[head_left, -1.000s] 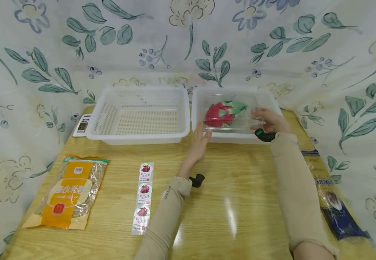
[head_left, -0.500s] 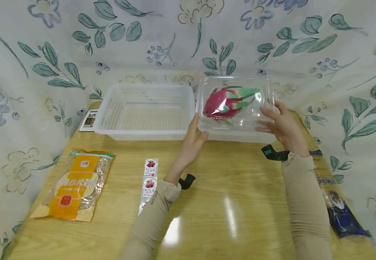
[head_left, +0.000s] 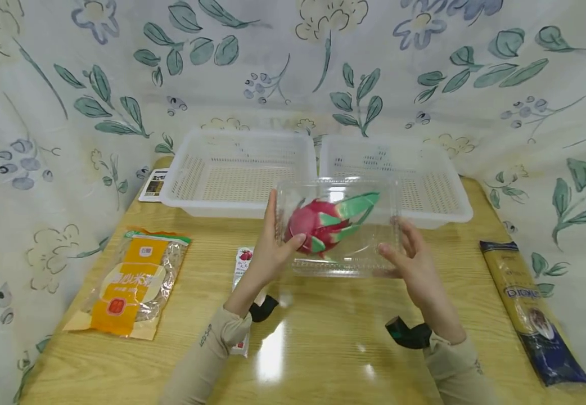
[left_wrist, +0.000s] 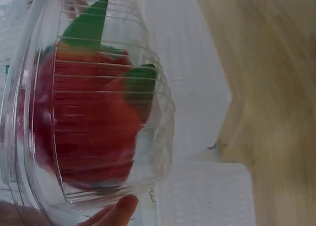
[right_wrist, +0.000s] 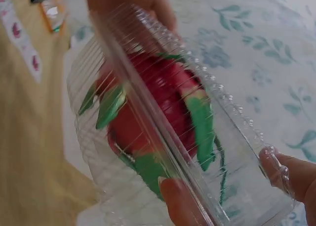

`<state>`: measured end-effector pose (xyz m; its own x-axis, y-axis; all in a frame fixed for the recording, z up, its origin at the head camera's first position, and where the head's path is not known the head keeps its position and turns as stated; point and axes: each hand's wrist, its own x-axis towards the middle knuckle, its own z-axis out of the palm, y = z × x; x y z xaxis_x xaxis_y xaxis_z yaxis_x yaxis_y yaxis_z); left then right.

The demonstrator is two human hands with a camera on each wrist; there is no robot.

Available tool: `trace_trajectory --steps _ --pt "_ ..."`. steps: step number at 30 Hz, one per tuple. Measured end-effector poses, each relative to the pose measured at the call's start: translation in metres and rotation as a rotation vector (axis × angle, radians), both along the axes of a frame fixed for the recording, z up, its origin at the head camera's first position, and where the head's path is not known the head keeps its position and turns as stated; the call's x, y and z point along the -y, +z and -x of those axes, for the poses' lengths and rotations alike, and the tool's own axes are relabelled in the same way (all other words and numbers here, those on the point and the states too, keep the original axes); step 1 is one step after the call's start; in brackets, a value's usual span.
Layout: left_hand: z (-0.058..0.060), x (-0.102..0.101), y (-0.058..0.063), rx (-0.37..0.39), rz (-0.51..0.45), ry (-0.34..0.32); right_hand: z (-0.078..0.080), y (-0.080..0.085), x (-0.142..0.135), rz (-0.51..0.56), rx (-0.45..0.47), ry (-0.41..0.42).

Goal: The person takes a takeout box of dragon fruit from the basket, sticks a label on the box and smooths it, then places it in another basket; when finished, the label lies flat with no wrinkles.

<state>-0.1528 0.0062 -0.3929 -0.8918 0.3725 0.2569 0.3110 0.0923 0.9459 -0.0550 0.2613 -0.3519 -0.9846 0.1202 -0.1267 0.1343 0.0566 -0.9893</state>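
Observation:
A clear plastic clamshell box (head_left: 369, 242) with a closed lid is held up over the table, in front of the baskets. Inside it lies a red dragon fruit (head_left: 313, 222) with green leaf tips, seen through the plastic in all views. My left hand (head_left: 273, 247) grips the box's left end, thumb on the near side. At the right end my right hand (head_left: 417, 264) pinches the box, thumb in front and fingers behind. In the right wrist view the right thumb (right_wrist: 180, 201) presses near the rim seam. Part of the left hand's fingers is hidden behind the box.
Two white plastic baskets, a left one (head_left: 247, 212) and a right one (head_left: 455, 216), stand at the back against the floral cloth (head_left: 293, 67). A sticker strip (head_left: 242, 264) lies partly behind the left arm. An orange packet (head_left: 131, 287) is at left, a blue-and-gold bag (head_left: 531, 309) at right.
Both hands have lifted the clamshell box out of the right basket and brought it nearer and slightly left. The right basket's inside now shows. The head view has shifted a little.

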Motion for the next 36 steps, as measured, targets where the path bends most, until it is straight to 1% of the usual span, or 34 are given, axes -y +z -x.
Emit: trace_trajectory --steps 3,5,8,11,13,16,20,25,27,29,32,36 --pt "-0.02 0.015 -0.007 0.046 0.096 0.026 -0.011 -0.015 0.019 -0.132 0.046 -0.003" --pt "-0.027 0.021 -0.012 0.064 0.145 0.042 -0.015 -0.025 0.028 -0.242 0.054 -0.001" --pt "-0.03 0.024 -0.019 0.098 0.186 0.056 -0.015 -0.04 0.036 -0.427 0.029 0.002" --pt "-0.024 0.025 -0.025 0.132 0.217 0.049 -0.011 -0.053 0.036 -0.527 -0.01 0.031" --pt "-0.021 0.024 -0.028 0.162 0.244 0.04 -0.008 -0.062 0.034 -0.546 -0.025 0.059" --pt "-0.018 0.024 -0.031 0.195 0.275 0.028 -0.004 -0.071 0.029 -0.538 -0.024 0.108" --pt "-0.015 0.024 -0.036 0.218 0.302 0.006 -0.001 -0.081 0.023 -0.545 -0.033 0.143" --pt "-0.011 0.026 -0.044 0.243 0.297 -0.025 0.003 -0.091 0.021 -0.642 -0.105 0.16" --pt "-0.01 0.027 -0.046 0.256 0.285 -0.035 0.005 -0.093 0.021 -0.675 -0.131 0.165" --pt "-0.008 0.027 -0.048 0.268 0.273 -0.042 0.007 -0.093 0.021 -0.678 -0.126 0.173" --pt "-0.004 0.027 -0.049 0.279 0.265 -0.066 0.009 -0.091 0.021 -0.683 -0.107 0.185" --pt "0.002 0.026 -0.052 0.301 0.292 -0.101 0.009 -0.088 0.02 -0.692 -0.062 0.191"
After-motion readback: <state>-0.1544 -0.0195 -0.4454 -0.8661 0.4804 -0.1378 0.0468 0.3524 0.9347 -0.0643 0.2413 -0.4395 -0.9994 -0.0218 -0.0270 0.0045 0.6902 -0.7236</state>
